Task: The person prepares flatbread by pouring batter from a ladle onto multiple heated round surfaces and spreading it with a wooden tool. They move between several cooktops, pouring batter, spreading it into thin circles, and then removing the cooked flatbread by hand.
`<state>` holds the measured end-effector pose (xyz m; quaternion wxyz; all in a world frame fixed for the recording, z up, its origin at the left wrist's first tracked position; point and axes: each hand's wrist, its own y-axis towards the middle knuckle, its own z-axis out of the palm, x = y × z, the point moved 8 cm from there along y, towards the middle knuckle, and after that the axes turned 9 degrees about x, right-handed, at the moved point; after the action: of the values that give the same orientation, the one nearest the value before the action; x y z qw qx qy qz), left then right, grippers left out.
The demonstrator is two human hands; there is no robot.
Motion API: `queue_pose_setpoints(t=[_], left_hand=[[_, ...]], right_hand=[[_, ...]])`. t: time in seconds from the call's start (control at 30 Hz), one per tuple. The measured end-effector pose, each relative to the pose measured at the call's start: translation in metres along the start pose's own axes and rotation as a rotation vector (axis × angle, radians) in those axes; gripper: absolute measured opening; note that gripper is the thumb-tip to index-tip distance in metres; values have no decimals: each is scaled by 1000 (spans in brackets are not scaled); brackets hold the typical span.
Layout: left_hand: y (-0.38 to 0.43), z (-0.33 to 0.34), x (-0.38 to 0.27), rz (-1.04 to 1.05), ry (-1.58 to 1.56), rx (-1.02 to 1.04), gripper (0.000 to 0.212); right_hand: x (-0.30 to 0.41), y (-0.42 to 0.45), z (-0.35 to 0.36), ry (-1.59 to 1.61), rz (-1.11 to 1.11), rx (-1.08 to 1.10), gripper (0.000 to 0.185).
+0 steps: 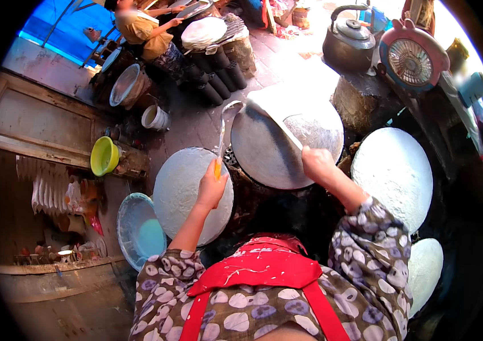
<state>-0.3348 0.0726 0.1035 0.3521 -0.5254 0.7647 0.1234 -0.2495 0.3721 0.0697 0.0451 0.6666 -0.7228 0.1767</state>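
Note:
My left hand [213, 185] grips the yellow-orange handle of a long metal ladle [223, 123], whose bowl end reaches up toward the far griddle. Below that hand, white batter covers a round griddle [181, 196]. My right hand [320, 165] is closed on the near end of a pale flat strip [284, 128] over the middle round griddle [258, 149]. Whether this is a scraper or the edge of a lifted thin sheet, I cannot tell. Glare whitens the griddle's far side. A blue basin [127, 221] with pale liquid stands at the left.
White-coated round griddles [390, 174] [426, 273] lie at the right. Beyond are a metal kettle [345, 49] and a pink fan [409, 59]. Cylindrical briquettes [220, 83] stand below stacked white sheets [203, 32], near another person [152, 36]. A green basin [103, 157] and white bucket [155, 118] sit left.

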Motion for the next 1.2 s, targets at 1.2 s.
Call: queue_pose_setpoints(t=[1.2], left_hand=[[-76,4,26,-324,-556,125,51]], right_hand=[[3,18,-21,-174,-314,126,11]])
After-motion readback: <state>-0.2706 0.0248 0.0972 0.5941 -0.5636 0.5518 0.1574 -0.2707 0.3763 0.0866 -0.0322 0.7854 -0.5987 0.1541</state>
